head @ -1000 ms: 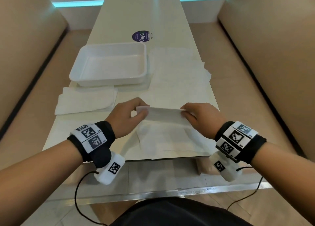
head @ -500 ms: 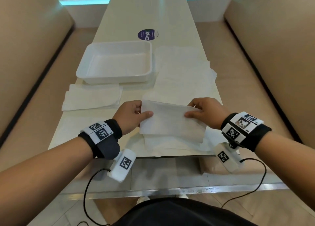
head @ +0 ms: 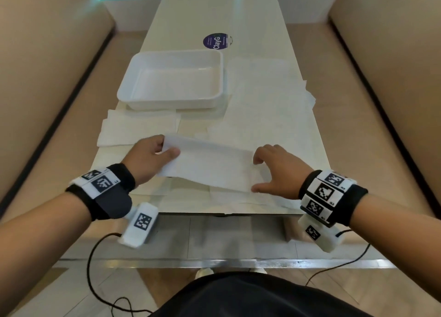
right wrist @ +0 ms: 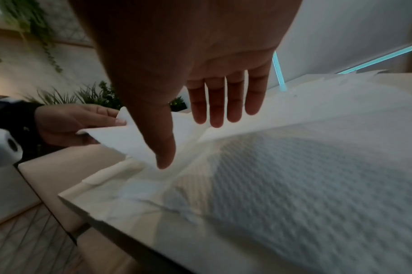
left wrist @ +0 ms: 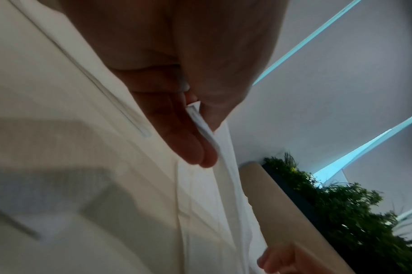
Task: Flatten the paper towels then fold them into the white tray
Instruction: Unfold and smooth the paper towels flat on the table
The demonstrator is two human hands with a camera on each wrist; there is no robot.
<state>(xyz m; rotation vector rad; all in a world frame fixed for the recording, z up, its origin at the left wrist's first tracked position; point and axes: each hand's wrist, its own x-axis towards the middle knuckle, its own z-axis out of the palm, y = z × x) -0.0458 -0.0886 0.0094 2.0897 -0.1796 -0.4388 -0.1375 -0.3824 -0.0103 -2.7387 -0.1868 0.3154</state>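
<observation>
A folded white paper towel (head: 210,165) hangs just above the near end of the table. My left hand (head: 158,153) pinches its left end between thumb and fingers; the pinch shows close up on the folded paper towel (left wrist: 201,128) in the left wrist view. My right hand (head: 267,171) is at the towel's right end with fingers spread and thumb out, not gripping it; its fingers (right wrist: 220,103) hover over the folded paper towel (right wrist: 139,140). The empty white tray (head: 171,101) stands further back on the left.
More flat paper towels (head: 260,106) cover the table to the right of the tray and under my hands. A folded stack of paper towels (head: 138,130) lies in front of the tray. A round purple sticker (head: 216,41) sits beyond it. Padded benches flank the table.
The towel was folded over and lifted forward. My right hand, which pinched its right end before, has let go and spread its fingers. My left hand keeps its pinch.
</observation>
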